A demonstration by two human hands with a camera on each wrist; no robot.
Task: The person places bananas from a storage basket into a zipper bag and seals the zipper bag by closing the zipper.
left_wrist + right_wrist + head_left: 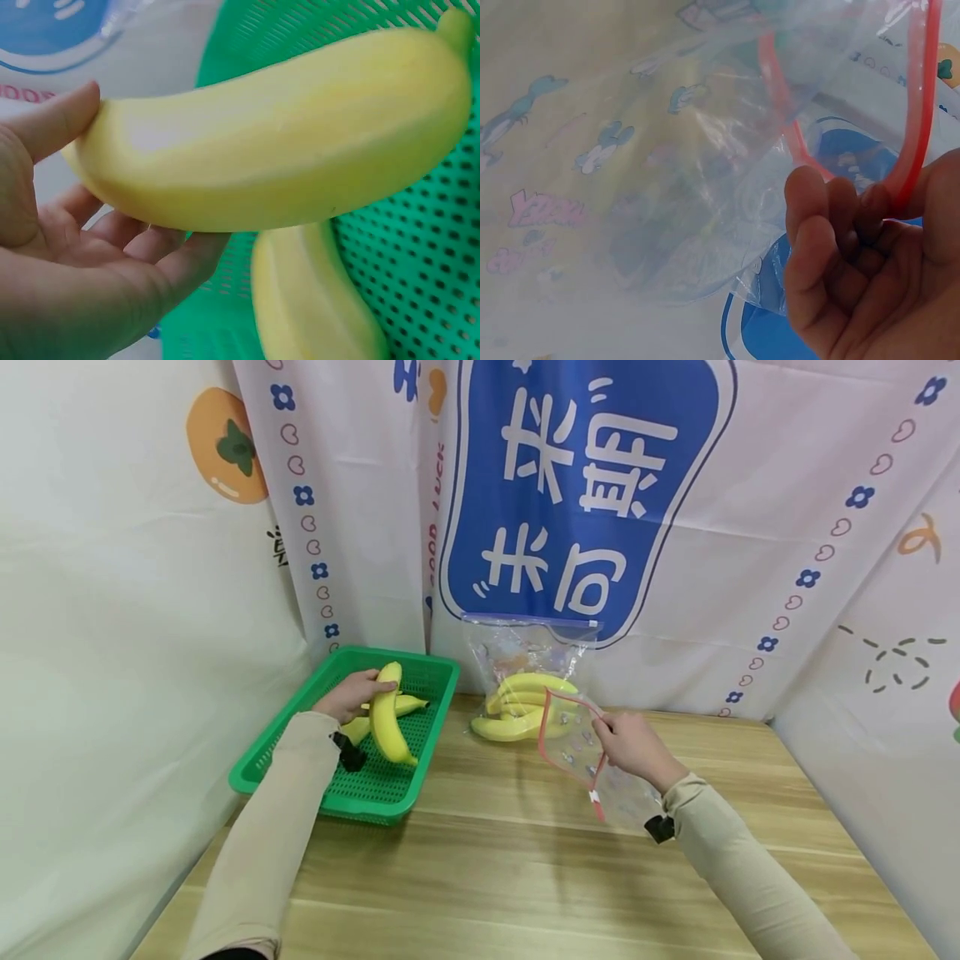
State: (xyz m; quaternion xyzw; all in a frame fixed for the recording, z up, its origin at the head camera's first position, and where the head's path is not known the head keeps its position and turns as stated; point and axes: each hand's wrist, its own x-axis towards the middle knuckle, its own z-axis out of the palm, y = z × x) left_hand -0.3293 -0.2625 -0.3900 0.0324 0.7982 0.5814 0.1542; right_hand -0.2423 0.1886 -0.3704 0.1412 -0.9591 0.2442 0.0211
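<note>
Over the green basket [251,777], my left hand [351,695] grips a yellow banana [387,727] near one end, thumb on one side and fingers on the other. In the left wrist view the banana [277,142] stretches across the picture, its stem at the far right. Another banana [307,292] lies in the basket beneath it. My right hand [633,745] pinches the red-edged rim of a clear zip bag [570,747], whose mouth gapes toward the left. Printed cartoon figures show on this bag [604,150] in the right wrist view, where my right hand [862,277] curls at its rim.
Behind the held bag stands a second clear zip bag [525,647] with a purple zip edge, with bananas [510,727] inside, against the printed cloth backdrop [367,527]. The wooden table [480,877] reaches to cloth walls on the left and right.
</note>
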